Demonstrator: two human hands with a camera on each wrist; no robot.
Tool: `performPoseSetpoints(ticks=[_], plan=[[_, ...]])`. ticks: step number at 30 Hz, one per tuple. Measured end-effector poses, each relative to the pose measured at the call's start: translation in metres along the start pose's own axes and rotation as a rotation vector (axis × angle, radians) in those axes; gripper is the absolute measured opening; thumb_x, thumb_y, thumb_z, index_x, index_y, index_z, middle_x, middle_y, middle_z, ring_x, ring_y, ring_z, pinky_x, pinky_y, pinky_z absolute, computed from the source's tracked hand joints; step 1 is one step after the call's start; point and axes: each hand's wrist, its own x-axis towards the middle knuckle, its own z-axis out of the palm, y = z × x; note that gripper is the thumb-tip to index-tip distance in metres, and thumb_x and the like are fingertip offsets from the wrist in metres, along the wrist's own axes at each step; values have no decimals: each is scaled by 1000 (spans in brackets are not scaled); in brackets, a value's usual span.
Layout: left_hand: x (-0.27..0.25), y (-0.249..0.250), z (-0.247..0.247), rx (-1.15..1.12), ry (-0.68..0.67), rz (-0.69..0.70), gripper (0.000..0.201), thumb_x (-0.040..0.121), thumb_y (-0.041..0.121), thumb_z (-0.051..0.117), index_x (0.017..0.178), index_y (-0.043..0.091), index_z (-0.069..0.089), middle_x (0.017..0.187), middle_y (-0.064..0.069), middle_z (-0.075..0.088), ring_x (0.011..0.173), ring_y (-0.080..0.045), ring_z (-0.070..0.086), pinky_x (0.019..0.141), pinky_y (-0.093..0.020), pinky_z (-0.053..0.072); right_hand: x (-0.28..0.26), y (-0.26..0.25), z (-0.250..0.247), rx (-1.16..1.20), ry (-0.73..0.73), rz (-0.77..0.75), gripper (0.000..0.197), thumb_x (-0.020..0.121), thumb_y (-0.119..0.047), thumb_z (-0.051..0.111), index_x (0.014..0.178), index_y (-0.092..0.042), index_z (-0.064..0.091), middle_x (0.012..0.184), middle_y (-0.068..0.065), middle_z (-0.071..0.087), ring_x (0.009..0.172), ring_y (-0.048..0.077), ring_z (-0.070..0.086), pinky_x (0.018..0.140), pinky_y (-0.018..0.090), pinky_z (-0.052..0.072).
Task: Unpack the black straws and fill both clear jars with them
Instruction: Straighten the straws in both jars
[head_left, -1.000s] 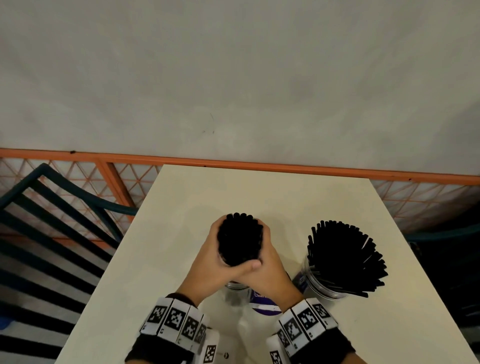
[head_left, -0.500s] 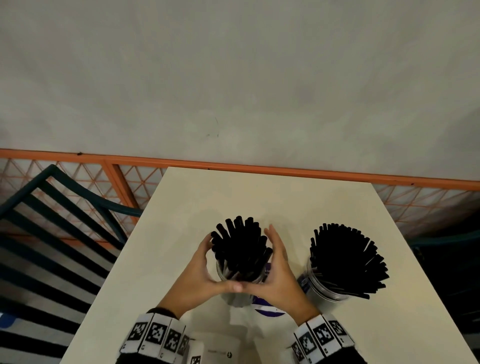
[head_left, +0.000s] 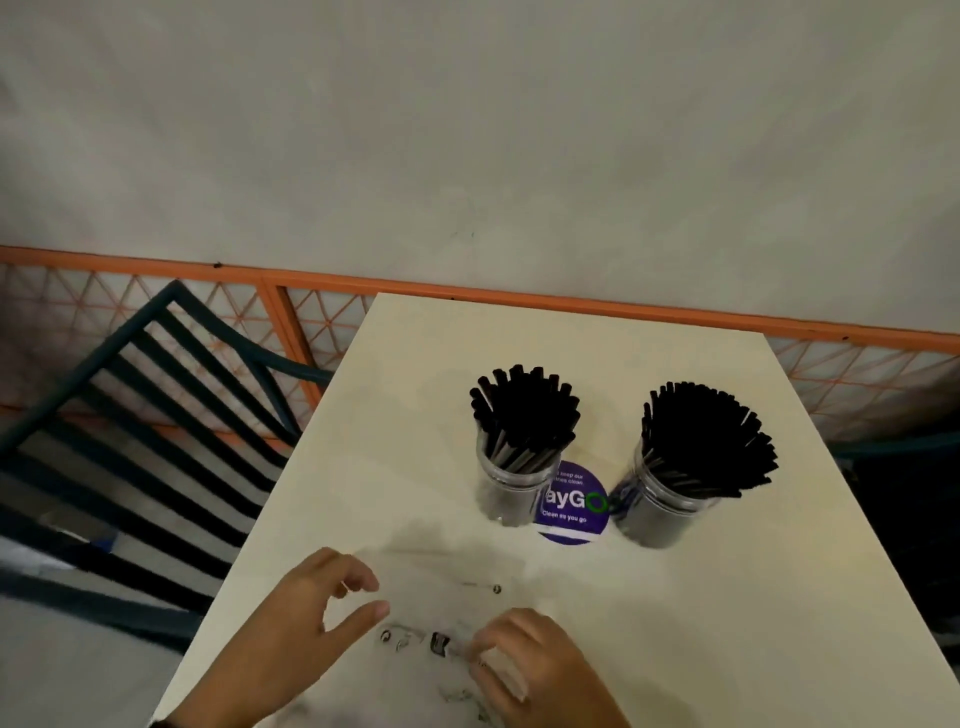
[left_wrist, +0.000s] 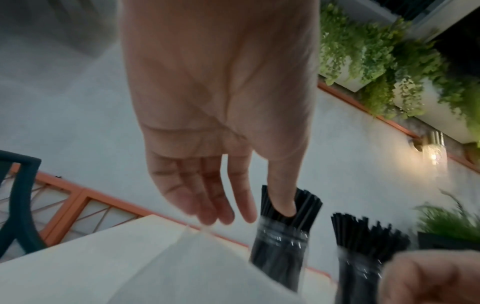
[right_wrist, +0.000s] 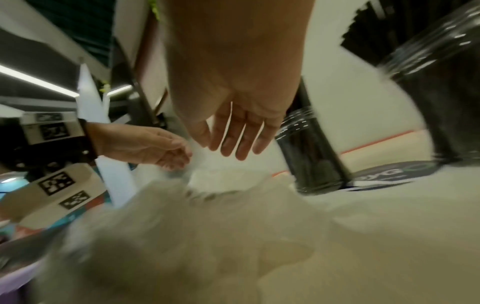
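Both clear jars (head_left: 511, 486) stand full of black straws (head_left: 524, 408) beyond the empty wrapper (head_left: 441, 613); with each hand's grip loosely spread over it, gather it without nudging them.

Both hands (head_left: 291, 639) have left the left jar (head_left: 511, 488) for the clear wrapper (head_left: 441, 597).

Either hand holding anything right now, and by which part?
Left hand holds nothing; its fingers hang relaxed over the clear plastic wrapper. Right hand sits on the wrapper's near end, but whether it pinches it cannot be told.
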Motion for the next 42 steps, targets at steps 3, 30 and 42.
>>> performPoseSetpoints(ticks=[3,30,42], plan=[[-30,-13,13,56,-21,12,17,75,60,56,81,44,51,91,19,52,88,-4,50,68,-10,42,-15,-10,24,-130,-291,-111,24,84,-46,49,105,-38,55,106,-19,59,96,-4,58,83,12,48],[-103,41,111,-627,-41,-158,17,86,14,48,94,21,61,86,7,70,81,-4,64,70,-16,47,-113,-43,-10,20,-398,178,96,64,-63,68,138,-45,9,140,-19,21,129,4,29,104,24,32],[-181,73,122,-606,-87,-120,83,50,70,69,125,46,41,129,14,42,118,-4,44,83,-9,42,-168,-47,-25,607,-11,360,32,81,-16,63,96,-40,49,90,-15,67,87,-1,64,77,10,47]])
